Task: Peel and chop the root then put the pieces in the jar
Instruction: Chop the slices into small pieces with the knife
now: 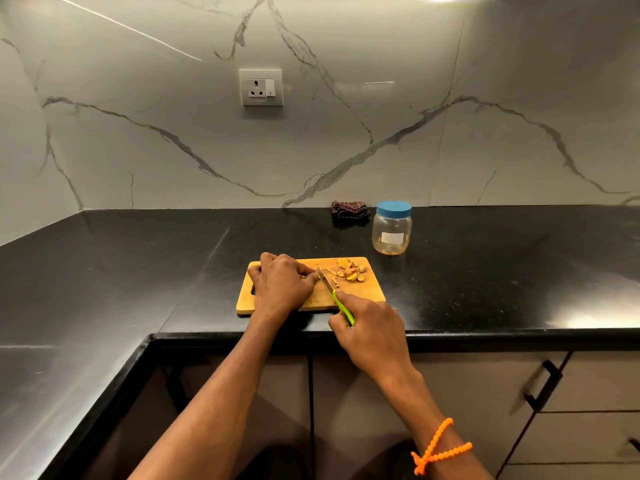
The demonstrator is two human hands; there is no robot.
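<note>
The right hand (370,327) was closed around the green handle of a small knife (334,294), its grip wrapped tight with the handle running out between thumb and forefinger. From that grip the blade reached forward and to the left, its edge down on the wooden cutting board (367,292), right against the fingertips of the left hand (282,284).

The left hand lay knuckles-up on the board, fingers curled down and pressed onto a piece of the root (306,277). Only a small sliver of it showed beneath the fingertips, just left of the blade, so how much of it remained could not be told.

Just beyond the blade, forward and slightly right of the knife grip, a loose heap of cut pieces (351,271) lay on the far right part of the board, touching one another.

Farther off in the same direction stood the jar (391,232), upright on the black tabletop (138,271), clear of the board, its blue lid on. Some yellowish bits sat at its bottom. Beside the jar, to its left, was a folded dark cloth (349,209).

An orange beaded band (440,445) circled the right wrist.
</note>
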